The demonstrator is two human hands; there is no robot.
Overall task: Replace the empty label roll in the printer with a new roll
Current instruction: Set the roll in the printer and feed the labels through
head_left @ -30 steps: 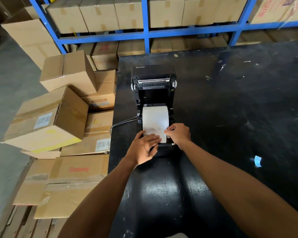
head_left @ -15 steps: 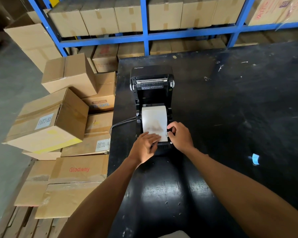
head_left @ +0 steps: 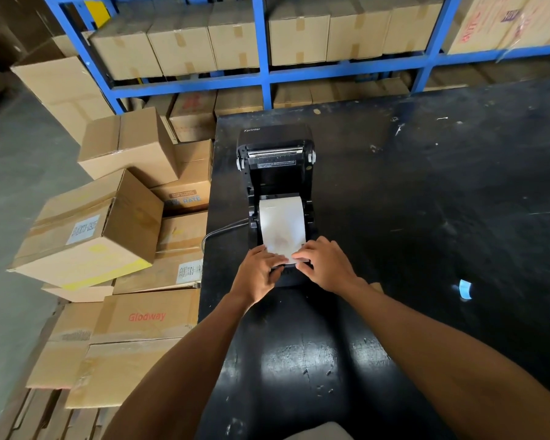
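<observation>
A black label printer (head_left: pixel 275 173) stands on the black table (head_left: pixel 426 217) with its lid tipped open toward the far side. A white label roll (head_left: pixel 281 223) lies in its bay, and the paper strip runs toward me over the front edge. My left hand (head_left: pixel 259 273) presses fingers flat on the strip's near left corner. My right hand (head_left: pixel 326 265) rests fingers on the near right corner. Both hands cover the printer's front lip.
Stacked cardboard boxes (head_left: pixel 108 236) crowd the floor left of the table. Blue shelving (head_left: pixel 264 42) with more boxes runs along the back. A grey cable (head_left: pixel 223 231) leaves the printer's left side. A small blue paper scrap (head_left: pixel 465 289) lies on the table at right.
My right hand has slid from the printer's right side onto the strip's near right corner. The left hand stays on the strip. The view shifted slightly.
</observation>
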